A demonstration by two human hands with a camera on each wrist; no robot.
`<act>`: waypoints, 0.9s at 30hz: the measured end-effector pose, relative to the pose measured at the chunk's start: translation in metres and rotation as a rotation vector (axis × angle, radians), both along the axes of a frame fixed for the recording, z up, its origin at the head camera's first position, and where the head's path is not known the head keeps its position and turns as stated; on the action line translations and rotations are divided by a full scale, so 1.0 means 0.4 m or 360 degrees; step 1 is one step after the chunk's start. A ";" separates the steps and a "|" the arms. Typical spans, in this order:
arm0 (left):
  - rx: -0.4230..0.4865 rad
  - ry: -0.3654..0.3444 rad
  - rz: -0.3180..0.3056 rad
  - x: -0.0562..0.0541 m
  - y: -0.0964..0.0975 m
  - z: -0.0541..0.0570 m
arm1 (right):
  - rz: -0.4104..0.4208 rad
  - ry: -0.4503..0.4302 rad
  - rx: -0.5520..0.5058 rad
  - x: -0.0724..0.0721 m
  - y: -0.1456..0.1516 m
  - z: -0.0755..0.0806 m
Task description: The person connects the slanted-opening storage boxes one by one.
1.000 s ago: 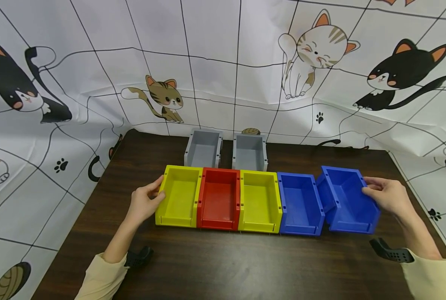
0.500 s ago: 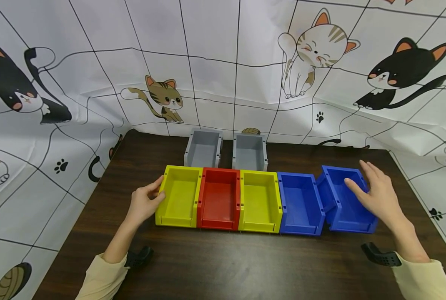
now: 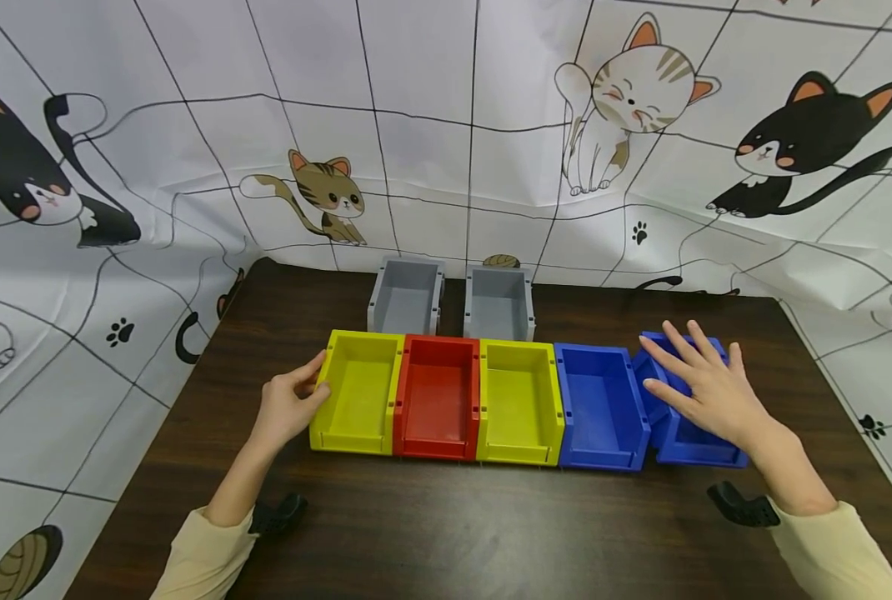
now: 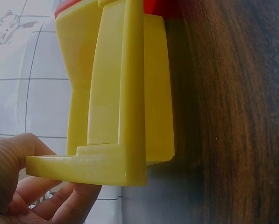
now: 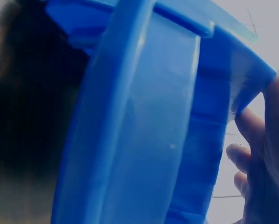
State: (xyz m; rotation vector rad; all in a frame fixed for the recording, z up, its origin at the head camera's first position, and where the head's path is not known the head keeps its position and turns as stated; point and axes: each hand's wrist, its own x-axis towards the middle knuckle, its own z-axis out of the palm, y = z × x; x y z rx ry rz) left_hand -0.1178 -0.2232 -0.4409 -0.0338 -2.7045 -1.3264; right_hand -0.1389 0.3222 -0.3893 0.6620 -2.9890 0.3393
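Observation:
My left hand (image 3: 284, 408) pinches the left side wall of a yellow plastic bin (image 3: 359, 392); in the left wrist view its thumb and fingers lie on either side of the rim. A red bin (image 3: 440, 396), a second yellow bin (image 3: 519, 400) and a blue bin (image 3: 602, 408) continue the row to the right, side by side. At the right end another blue bin (image 3: 697, 452) is slightly angled and tilted against its neighbour. Over it my right hand (image 3: 724, 404) is spread, fingers straight, hiding much of its inside. The right wrist view shows that hand beside the blue bin's rim (image 5: 244, 60).
Two grey bins (image 3: 408, 300) stand behind the row at the back of the dark wood table (image 3: 491, 533). A white cat-print sheet (image 3: 431, 125) hangs behind and around the table. Black bands (image 3: 742, 507) are on both wrists.
My right hand has let go of the rightmost blue bin's right wall and moved left over it, fingers spreading. That bin has shifted barely. My left hand has kept its hold.

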 end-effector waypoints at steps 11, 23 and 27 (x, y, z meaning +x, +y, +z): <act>-0.0010 0.0011 0.0011 0.001 -0.002 -0.003 | -0.0026 -0.0046 0.0020 0.004 -0.008 -0.024; -0.0016 0.0010 0.0014 0.000 -0.006 -0.005 | -0.0078 -0.0083 0.0085 0.008 -0.013 -0.027; -0.0014 -0.0003 0.0007 0.001 -0.003 -0.005 | -0.0081 -0.0082 0.0082 0.012 -0.009 -0.030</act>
